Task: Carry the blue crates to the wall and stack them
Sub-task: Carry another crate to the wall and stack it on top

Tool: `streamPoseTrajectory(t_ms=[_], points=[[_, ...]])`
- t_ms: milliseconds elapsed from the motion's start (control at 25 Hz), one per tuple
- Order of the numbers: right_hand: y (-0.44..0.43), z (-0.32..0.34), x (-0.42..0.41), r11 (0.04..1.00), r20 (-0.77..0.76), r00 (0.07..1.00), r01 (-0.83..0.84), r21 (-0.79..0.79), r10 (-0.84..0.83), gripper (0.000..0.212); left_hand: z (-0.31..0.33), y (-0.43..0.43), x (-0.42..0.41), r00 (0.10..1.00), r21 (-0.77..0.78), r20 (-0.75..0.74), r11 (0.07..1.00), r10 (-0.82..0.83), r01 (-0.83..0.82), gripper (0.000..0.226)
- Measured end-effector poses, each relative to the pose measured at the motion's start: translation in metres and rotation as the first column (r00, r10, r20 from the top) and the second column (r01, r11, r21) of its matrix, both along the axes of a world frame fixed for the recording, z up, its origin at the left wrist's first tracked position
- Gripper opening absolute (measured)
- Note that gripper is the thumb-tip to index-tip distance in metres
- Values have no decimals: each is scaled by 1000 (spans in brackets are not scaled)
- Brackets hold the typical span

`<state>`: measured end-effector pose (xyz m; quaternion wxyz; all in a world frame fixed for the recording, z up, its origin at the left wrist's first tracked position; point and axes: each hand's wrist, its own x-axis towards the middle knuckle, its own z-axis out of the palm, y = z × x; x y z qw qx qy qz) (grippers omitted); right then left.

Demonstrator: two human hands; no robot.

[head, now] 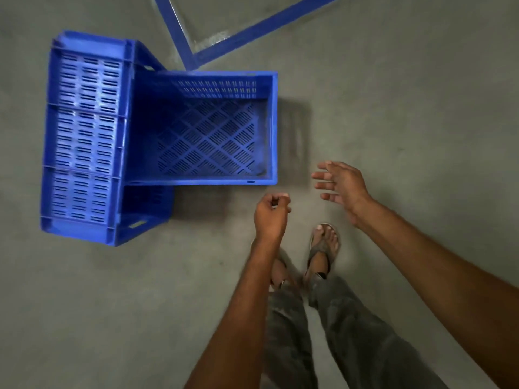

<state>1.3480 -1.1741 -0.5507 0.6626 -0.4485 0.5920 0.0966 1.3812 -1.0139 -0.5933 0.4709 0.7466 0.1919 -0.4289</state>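
Sandals [323,248] and grey trousers [286,327] are nearest me. Past them my left hand [271,217] hangs with fingers curled on nothing and my right hand [341,183] is spread wide, both just short of the upright blue crate [273,127] on the concrete floor [407,108]. The second crate [84,136], tipped on its side, touches its left end. Blue floor tape [252,26] lies beyond.

Dim light. A soft shadow lies right of the open crate [207,136]; the frame's left side blurs.
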Motion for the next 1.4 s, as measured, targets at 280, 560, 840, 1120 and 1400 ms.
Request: streamPoseTrajectory(t_ms=[280, 560, 840, 1120, 1400], points=[[-29, -86, 22, 996, 81, 996, -38, 78, 32, 22, -84, -47, 4, 777, 23, -357, 837, 518, -547, 40], [-49, -175, 33, 969, 141, 989, 2, 248, -38, 25, -159, -77, 14, 548, -37, -420, 589, 724, -807, 41], [-60, -163, 45, 958, 188, 980, 3, 287, -59, 24, -134, -83, 19, 506, 60, -426, 582, 750, -811, 34], [-65, -138, 39, 991, 120, 993, 6, 130, -22, 29, -116, -111, -32, 627, 95, -538, 779, 564, -619, 37], [-105, -150, -21, 980, 39, 990, 130, 153, -137, 22, -134, -115, -60, 878, 189, -274, 918, 391, -350, 45]])
